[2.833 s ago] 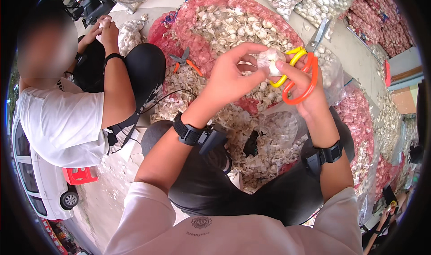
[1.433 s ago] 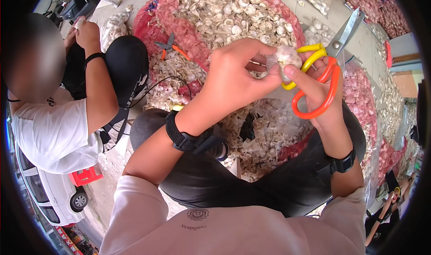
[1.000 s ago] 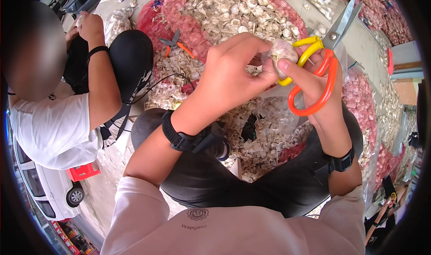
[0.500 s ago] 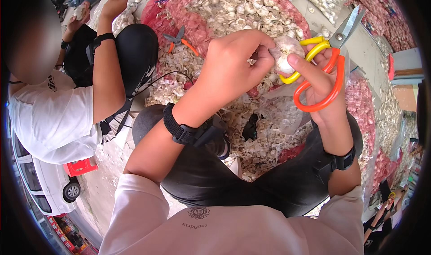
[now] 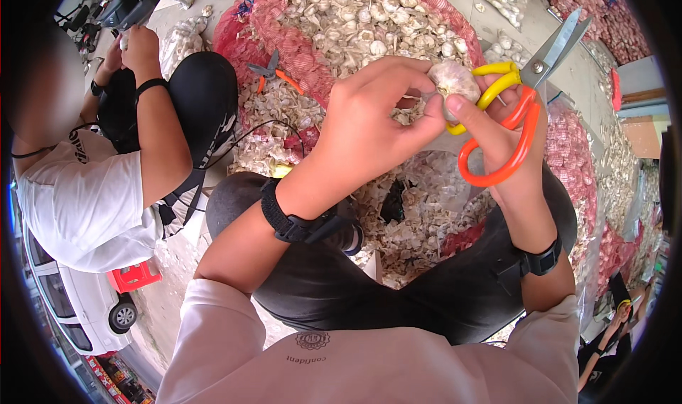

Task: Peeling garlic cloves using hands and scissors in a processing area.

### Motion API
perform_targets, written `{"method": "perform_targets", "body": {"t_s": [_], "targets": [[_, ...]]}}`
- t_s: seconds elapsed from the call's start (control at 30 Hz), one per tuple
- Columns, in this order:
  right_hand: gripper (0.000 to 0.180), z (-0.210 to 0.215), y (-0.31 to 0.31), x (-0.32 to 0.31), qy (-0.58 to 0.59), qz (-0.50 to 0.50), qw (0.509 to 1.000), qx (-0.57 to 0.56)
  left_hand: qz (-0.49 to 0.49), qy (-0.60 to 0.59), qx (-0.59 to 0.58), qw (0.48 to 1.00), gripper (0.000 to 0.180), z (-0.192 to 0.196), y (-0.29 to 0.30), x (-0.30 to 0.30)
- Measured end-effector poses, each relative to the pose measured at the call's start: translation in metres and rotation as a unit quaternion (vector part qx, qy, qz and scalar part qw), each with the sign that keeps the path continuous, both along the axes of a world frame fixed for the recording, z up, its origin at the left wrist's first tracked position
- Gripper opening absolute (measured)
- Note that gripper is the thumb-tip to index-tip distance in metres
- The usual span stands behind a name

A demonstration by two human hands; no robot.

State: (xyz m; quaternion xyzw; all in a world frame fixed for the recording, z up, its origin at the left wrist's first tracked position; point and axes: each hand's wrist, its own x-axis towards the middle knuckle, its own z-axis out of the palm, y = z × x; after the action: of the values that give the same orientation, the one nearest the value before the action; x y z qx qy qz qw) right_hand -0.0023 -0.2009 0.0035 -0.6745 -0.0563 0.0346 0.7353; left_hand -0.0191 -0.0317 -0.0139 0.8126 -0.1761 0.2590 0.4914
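Thumb and forefinger of my left hand (image 5: pixel 369 116) close on the left side of a whitish, purple-tinged garlic bulb (image 5: pixel 456 81). My right hand (image 5: pixel 499 137) steadies the same bulb from the right, its thumb pressed against the lower side. Hooked over that right hand is a pair of scissors (image 5: pixel 538 68) with one yellow and one orange handle loop. Their blades point up and right, slightly apart and away from the bulb. Both hands are above the heap of garlic skins (image 5: pixel 419 212) between my knees. The far fingers of my right hand are partly hidden.
Ahead lies an open red mesh sack (image 5: pixel 291 31) full of garlic bulbs. Orange-handled pruning shears (image 5: pixel 273 70) rest on its near left side. Another person (image 5: pixel 92 184) sits close on my left, hands raised. Red mesh sacks (image 5: pixel 568 141) line the right.
The garlic bulb has turned between my fingers, and my left fingertips have shifted on it. The scissors have tilted slightly. The person at left has brought their hands together.
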Motion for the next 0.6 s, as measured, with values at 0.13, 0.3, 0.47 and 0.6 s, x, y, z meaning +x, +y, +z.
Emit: {"method": "perform_targets", "body": {"t_s": [0.13,0.3,0.47,0.6], "targets": [[0.038,0.001,0.002,-0.001,-0.032,0.005,0.999,-0.018,0.008,0.01,-0.023,1.0,0.013,0.001,-0.004,-0.001],[0.037,-0.003,0.007,0.0,-0.042,0.0,0.999,-0.021,0.026,0.002,-0.038,0.999,0.012,0.0,0.0,-0.001],[0.037,0.0,0.014,-0.003,-0.033,0.011,0.999,-0.013,0.048,0.019,-0.001,0.999,0.009,0.003,0.008,-0.005],[0.038,-0.001,0.023,-0.005,-0.043,-0.007,0.999,-0.015,0.073,0.01,0.019,0.997,0.007,0.005,0.012,-0.006]]}}
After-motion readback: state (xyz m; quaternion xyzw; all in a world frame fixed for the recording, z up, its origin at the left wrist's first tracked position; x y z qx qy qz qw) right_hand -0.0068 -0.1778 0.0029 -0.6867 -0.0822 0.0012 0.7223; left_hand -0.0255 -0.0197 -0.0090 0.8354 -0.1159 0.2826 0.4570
